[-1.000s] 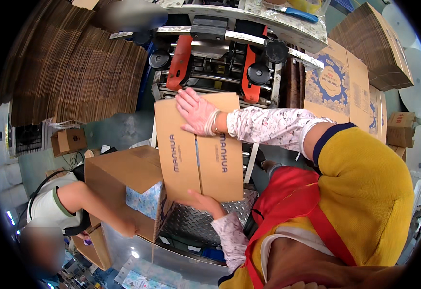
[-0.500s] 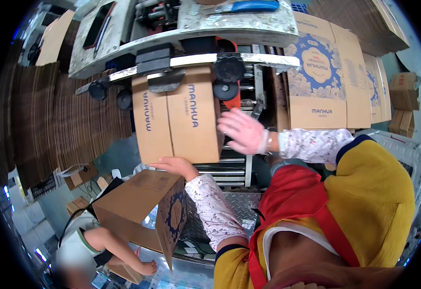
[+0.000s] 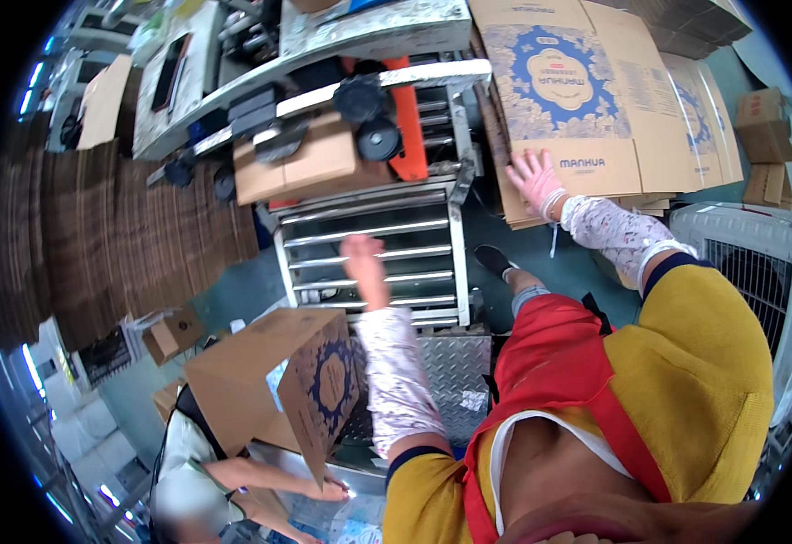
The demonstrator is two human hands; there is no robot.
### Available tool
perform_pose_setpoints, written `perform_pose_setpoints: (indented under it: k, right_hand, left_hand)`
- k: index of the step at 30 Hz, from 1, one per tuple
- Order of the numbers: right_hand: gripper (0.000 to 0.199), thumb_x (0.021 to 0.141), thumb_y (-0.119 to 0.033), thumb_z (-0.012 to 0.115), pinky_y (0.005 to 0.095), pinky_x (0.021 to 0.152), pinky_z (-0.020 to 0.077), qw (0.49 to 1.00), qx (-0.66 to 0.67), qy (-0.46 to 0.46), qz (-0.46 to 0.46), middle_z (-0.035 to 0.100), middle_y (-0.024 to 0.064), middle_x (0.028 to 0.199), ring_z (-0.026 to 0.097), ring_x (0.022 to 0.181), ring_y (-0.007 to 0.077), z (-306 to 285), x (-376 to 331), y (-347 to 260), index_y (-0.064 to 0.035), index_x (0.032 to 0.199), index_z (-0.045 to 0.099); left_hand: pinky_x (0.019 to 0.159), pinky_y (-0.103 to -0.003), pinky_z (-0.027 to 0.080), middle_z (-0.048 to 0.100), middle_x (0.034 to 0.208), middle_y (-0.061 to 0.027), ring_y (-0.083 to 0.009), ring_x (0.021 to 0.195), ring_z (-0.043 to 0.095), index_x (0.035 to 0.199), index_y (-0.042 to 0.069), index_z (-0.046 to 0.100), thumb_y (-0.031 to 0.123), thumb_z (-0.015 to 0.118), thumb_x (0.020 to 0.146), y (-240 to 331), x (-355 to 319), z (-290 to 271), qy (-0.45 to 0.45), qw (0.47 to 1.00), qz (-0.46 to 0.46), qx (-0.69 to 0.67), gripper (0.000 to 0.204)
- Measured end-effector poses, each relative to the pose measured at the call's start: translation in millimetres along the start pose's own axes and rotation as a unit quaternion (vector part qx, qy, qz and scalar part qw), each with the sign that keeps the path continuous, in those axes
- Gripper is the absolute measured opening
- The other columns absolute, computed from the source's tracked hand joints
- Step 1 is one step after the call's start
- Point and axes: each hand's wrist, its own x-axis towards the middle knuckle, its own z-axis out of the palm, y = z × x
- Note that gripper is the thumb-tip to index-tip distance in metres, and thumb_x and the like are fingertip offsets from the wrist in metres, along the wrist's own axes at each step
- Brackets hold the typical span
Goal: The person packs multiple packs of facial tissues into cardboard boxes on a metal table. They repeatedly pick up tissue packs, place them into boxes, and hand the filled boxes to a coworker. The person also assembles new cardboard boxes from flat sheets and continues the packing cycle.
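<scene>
My right hand (image 3: 538,184) is open, fingers spread on the lower edge of a stack of flat printed cartons (image 3: 566,89) at the right. My left hand (image 3: 362,260), smeared by motion, is over the metal rollers (image 3: 414,240), apart from any box; how its fingers are held is unclear. A closed cardboard box (image 3: 301,163) sits farther along the conveyor, under the black-wheeled taping machine (image 3: 359,100), which hides part of its top. Left of my left arm stands an open-flapped carton (image 3: 260,358).
Many folded cartons (image 3: 97,227) are stacked at the left. A co-worker's arm (image 3: 273,476) reaches in below the open-flapped carton. A patterned metal plate (image 3: 450,372) lies before the rollers; a white plastic crate (image 3: 740,263) stands at the right.
The closed box has gone away from me under the machine, leaving the near rollers bare. My left hand has come off it; my right hand has moved right onto the flat cartons.
</scene>
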Motion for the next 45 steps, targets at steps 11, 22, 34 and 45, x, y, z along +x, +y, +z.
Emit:
perform_pose_setpoints:
  k: [11,22,34,45]
  right_hand:
    - [0.057,0.068,-0.031,0.074,0.0507,0.104,0.0292,0.986,-0.157,0.053,-0.011,0.052,0.0147,0.121,0.051,0.113,0.0292,27.7,-63.7,57.7,-0.0061,0.116,0.059]
    - [0.011,0.075,-0.017,0.061,0.0449,0.081,0.0436,0.991,-0.027,0.123,0.043,0.062,0.0069,0.096,0.058,0.096,0.0258,-21.7,-57.0,103.7,-0.0138,0.083,0.068]
    - [0.031,0.075,-0.029,0.065,0.0615,0.097,0.0305,0.994,0.000,0.102,-0.026,0.047,0.0155,0.128,0.048,0.116,0.0339,66.7,-28.3,127.1,-0.0206,0.105,0.064]
    - [0.013,0.081,-0.012,0.053,0.0430,0.072,0.0522,0.986,0.049,0.158,0.004,0.057,0.0226,0.088,0.058,0.084,0.0358,-9.4,-39.4,148.4,-0.0018,0.085,0.059]
  left_hand:
    - [0.077,-0.027,0.050,0.065,0.100,-0.0102,-0.0139,0.088,0.062,0.115,-0.005,0.058,0.022,0.063,0.090,-119.3,-285.5,-124.9,-0.067,0.981,-0.163,0.083,0.036]
    - [0.061,-0.023,0.048,0.062,0.087,-0.0041,-0.0118,0.071,0.059,0.105,0.003,0.060,0.018,0.062,0.090,-113.8,-322.2,-143.0,0.013,0.968,-0.246,0.056,0.021]
    - [0.074,-0.025,0.047,0.065,0.096,-0.0070,-0.0121,0.081,0.060,0.118,-0.003,0.057,0.023,0.061,0.092,-89.5,-203.9,17.5,-0.231,0.926,-0.205,0.219,0.037]
    - [0.076,-0.029,0.051,0.068,0.093,-0.0131,-0.0171,0.084,0.065,0.116,0.002,0.060,0.028,0.065,0.088,-36.3,-143.5,99.1,-0.228,0.936,-0.073,0.257,0.038]
